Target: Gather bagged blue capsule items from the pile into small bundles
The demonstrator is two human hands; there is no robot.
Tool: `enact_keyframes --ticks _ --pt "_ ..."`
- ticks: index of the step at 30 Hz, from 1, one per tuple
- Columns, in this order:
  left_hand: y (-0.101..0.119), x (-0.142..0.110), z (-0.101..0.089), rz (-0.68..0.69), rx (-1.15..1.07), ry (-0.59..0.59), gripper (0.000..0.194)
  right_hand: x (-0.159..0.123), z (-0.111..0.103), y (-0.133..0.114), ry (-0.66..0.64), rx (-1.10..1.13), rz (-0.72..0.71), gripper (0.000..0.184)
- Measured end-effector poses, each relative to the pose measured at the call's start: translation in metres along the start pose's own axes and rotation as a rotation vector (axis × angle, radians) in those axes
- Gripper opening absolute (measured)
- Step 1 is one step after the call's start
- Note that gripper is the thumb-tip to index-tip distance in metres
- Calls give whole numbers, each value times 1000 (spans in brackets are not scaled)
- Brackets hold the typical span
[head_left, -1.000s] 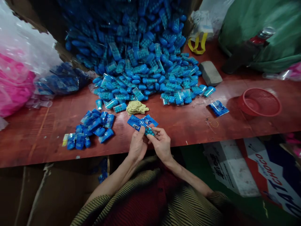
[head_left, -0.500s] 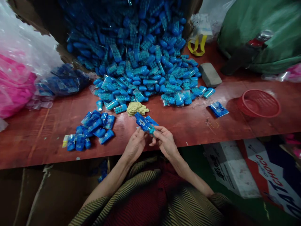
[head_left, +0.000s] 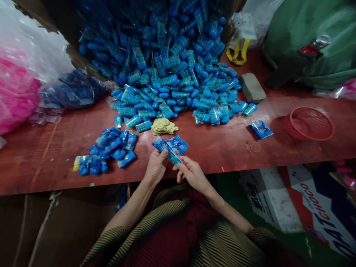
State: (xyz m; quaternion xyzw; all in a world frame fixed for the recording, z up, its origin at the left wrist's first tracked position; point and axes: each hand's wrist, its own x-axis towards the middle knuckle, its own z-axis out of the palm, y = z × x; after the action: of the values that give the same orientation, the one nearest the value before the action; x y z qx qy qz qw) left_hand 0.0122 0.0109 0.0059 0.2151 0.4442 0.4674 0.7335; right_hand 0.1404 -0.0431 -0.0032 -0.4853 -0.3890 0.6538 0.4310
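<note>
The clear tube [head_left: 174, 158], filled with turquoise beads, slanted above the worktop [head_left: 211, 144] near its front edge, upper end against or inside (hard to tell which) a blue printed packet [head_left: 159, 143].

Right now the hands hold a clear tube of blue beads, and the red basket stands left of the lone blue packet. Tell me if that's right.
Wrong on one point: the head view shows the red basket right of the lone blue packet. The left hand and right hand do hold the tube.
</note>
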Motion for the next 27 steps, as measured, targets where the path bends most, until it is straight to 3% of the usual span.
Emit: enact_keyframes --ticks 3,5,11,15,19,23,27 --pt "0 -4 4 -53 -22 8 31 -2 4 1 103 -251 -153 24" --pt "0 -8 6 -72 -26 17 30 -3 7 2 135 -284 -181 24" --pt "-1 -18 12 -45 38 62 28 -3 12 4 115 -126 -128 23" --pt "-1 -23 17 -80 53 49 28 -4 12 4 36 52 -26 25" --pt "-4 -25 21 -102 -55 64 30 -3 13 4 137 -15 -100 23" --pt "-6 -24 16 -169 -133 -10 35 2 11 8 113 78 -60 25" --pt "-2 -20 10 -133 -155 46 33 2 5 10 103 -4 -65 26"
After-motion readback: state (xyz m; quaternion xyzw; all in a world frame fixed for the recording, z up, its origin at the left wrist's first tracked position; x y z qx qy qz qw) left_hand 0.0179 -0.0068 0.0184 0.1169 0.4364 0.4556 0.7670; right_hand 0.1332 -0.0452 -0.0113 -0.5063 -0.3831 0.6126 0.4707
